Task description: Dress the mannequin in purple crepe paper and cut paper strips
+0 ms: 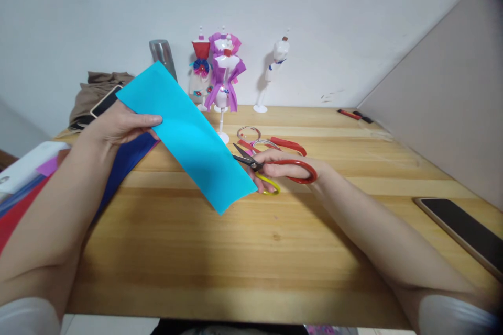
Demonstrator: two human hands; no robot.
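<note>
A long turquoise sheet (188, 138) is held up at a slant above the wooden table. My left hand (121, 123) pinches its upper left part, thumb in front and fingers behind. In my right hand (279, 162) are scissors (253, 164) with one red and one yellow handle loop. Their dark blades stand apart, at the sheet's right edge near its lower end. The lower edge of the sheet is slightly curved.
Small dress forms (222, 89) in purple and red cloth stand at the back, another (261, 78) to their right. Red-handled pliers (288, 144) and tape rolls (248, 133) lie behind my right hand. A phone (463, 230) lies right, coloured sheets (128, 162) left.
</note>
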